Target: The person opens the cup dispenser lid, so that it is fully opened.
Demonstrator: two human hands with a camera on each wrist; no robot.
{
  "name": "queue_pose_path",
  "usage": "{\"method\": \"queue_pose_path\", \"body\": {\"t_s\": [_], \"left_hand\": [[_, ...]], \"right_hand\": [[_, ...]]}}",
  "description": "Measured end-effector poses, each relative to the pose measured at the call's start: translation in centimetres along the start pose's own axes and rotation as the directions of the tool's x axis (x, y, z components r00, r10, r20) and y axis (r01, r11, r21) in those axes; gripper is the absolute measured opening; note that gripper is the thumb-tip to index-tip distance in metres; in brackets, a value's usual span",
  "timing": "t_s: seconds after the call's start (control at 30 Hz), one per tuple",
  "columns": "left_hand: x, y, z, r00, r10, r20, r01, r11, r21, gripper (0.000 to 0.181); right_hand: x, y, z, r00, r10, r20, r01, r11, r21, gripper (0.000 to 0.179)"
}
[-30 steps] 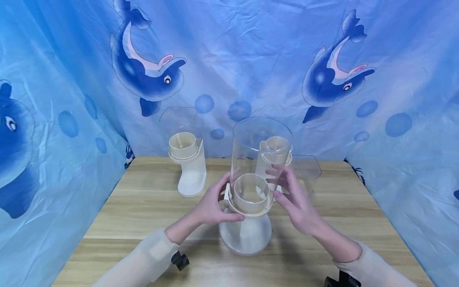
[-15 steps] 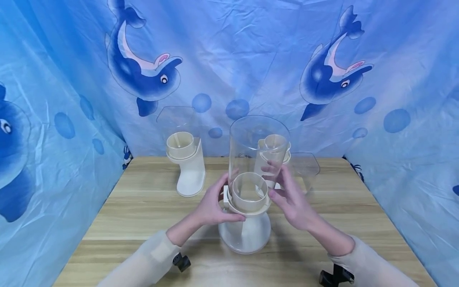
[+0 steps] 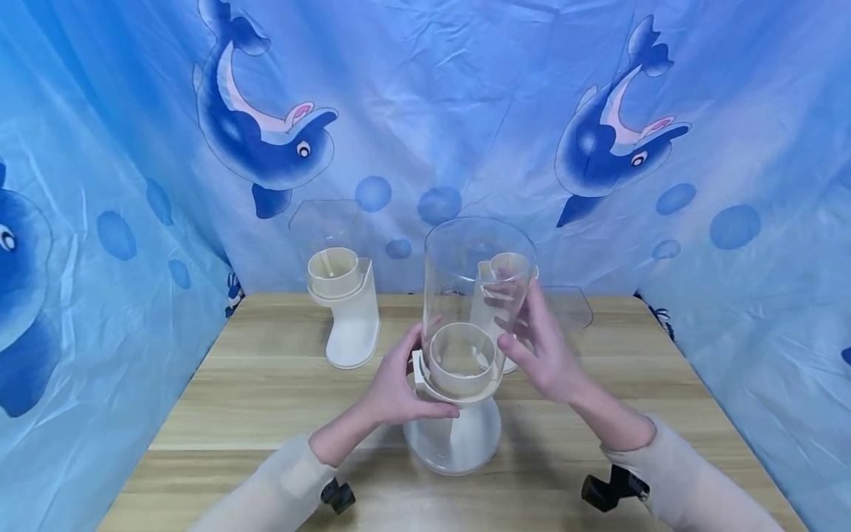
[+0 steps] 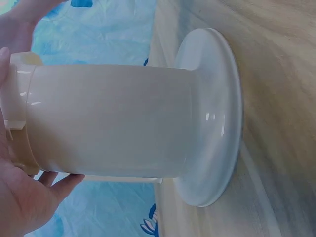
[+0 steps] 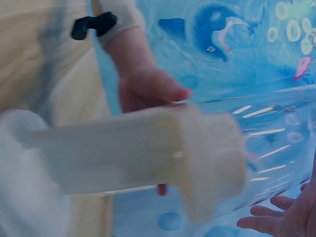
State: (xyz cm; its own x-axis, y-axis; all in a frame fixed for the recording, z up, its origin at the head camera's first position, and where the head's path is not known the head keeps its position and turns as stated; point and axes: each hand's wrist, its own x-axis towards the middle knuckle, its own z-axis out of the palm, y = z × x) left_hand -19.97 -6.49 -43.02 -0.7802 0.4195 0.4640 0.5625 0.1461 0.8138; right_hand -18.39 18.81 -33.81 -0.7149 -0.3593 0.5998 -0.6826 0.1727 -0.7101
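Note:
A white plastic stand (image 3: pixel 452 436) with a round foot and a ring-shaped collar stands upright on the table, front centre. A tall clear cylinder (image 3: pixel 442 295) rises from the collar, around its inner white ring. My left hand (image 3: pixel 399 388) grips the collar from the left, thumb across the front; the left wrist view shows fingertips under it on the stand's stem (image 4: pixel 108 118). My right hand (image 3: pixel 545 358) is at the cylinder's right side, thumb in front and fingers seen through the wall. In the right wrist view, that hand's fingers (image 5: pixel 261 222) are spread and loosely extended beside the cylinder.
A second white stand (image 3: pixel 352 325) is at the back left, with a clear container (image 3: pixel 326 210) outlined above it. Another white stand (image 3: pixel 482 314) shows through the cylinder, with a clear piece (image 3: pixel 568 307) to its right. A dolphin-printed blue curtain (image 3: pixel 412 111) surrounds the wooden table (image 3: pixel 266 399).
My right hand has moved slightly up along the cylinder, and its fingers have shifted higher behind the wall. The left hand keeps its grip on the collar; the stand stays in place.

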Motion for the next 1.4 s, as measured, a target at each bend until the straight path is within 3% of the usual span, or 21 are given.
{"method": "queue_pose_path", "body": {"t_s": [0.2,0.5,0.6,0.87,1.4], "left_hand": [[-0.6,-0.2,0.0,1.000,-0.007,-0.001,0.007,1.000,-0.011,0.125],[-0.4,-0.6,0.3,1.000,-0.001,0.018,0.000,1.000,0.021,0.123],[0.0,-0.6,0.2,1.000,0.008,0.022,-0.009,1.000,0.029,0.121],[0.1,-0.4,0.1,0.997,-0.062,0.040,0.061,0.998,0.024,0.102],[0.8,-0.4,-0.8,0.998,-0.039,0.051,0.038,0.999,0.008,0.097]], "right_hand": [[2.4,-1.4,0.3,1.000,0.023,0.005,-0.024,0.994,0.111,0.094],[3.4,-2.3,0.0,0.998,0.062,0.025,-0.066,0.984,0.163,0.103],[3.6,-2.8,-0.3,0.998,0.049,0.032,-0.054,0.986,0.157,0.104],[3.6,-3.1,-0.6,0.999,0.050,0.006,-0.050,0.989,0.137,0.106],[4.3,-3.1,-0.9,0.999,0.017,-0.032,-0.013,0.992,0.125,0.104]]}}
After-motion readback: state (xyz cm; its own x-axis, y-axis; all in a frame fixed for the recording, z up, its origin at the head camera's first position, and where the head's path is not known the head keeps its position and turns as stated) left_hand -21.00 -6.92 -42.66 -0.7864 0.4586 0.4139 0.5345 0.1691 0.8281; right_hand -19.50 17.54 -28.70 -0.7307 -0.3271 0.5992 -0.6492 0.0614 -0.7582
